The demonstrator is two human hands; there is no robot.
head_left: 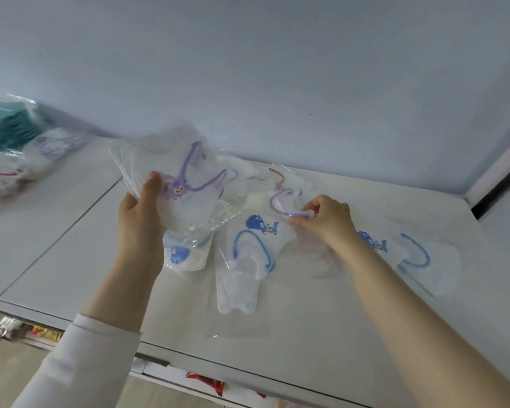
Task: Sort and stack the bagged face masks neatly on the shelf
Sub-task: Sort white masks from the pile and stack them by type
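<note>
Glossy, crinkled clear plastic around soft white masks with thin curved ear loops, purple or blue. Smooth white shelf (71,231) underneath. Thumb and curled fingers of the left hand (140,213) clamped on a purple-loop bagged mask (189,187), lifted above the shelf at centre. Fingertips of the right hand (326,217) pinched together on a second purple-loop bag (280,198) lying just right. Nearer, flat on the shelf, a blue-loop bag (249,260); another blue-loop bag (409,257) at right. Blurred heap of bags (15,148) far left.
</note>
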